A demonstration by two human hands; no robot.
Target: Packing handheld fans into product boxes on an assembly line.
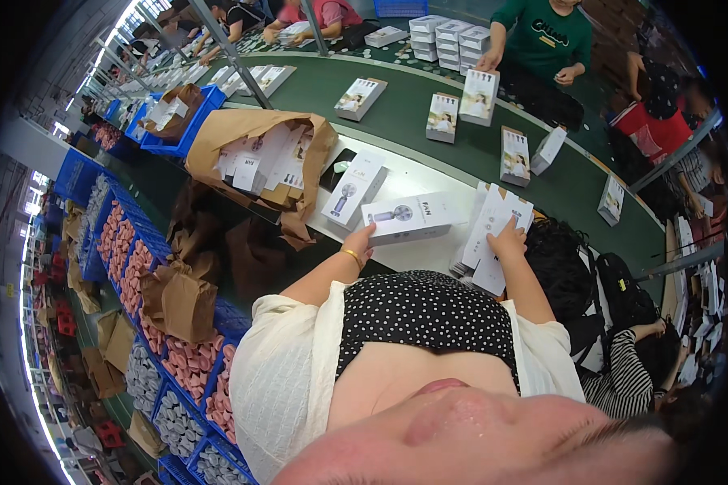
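Note:
My left hand (359, 246) grips the left end of a white box (438, 217) printed with a small handheld fan, thumb on its near face. A second white fan box (353, 187) lies beside it on the white work surface (408, 174), left of centre. My right hand (508, 241) is closed on a white printed leaflet (493, 229) at the top of a fanned pile; its fingertips are partly hidden. Left of the boxes, a torn brown paper bag (205, 144) lies open with several white cartons inside. A dark flat object (340, 167) sits between bag and boxes.
A green conveyor belt (404, 97) curves past the work surface, carrying several photo-printed boxes (515, 155). Across it, a person in a green top (542, 40) holds a box. Blue crates (170, 356) of pink and grey parts stand left. A black bag (623, 283) is at right.

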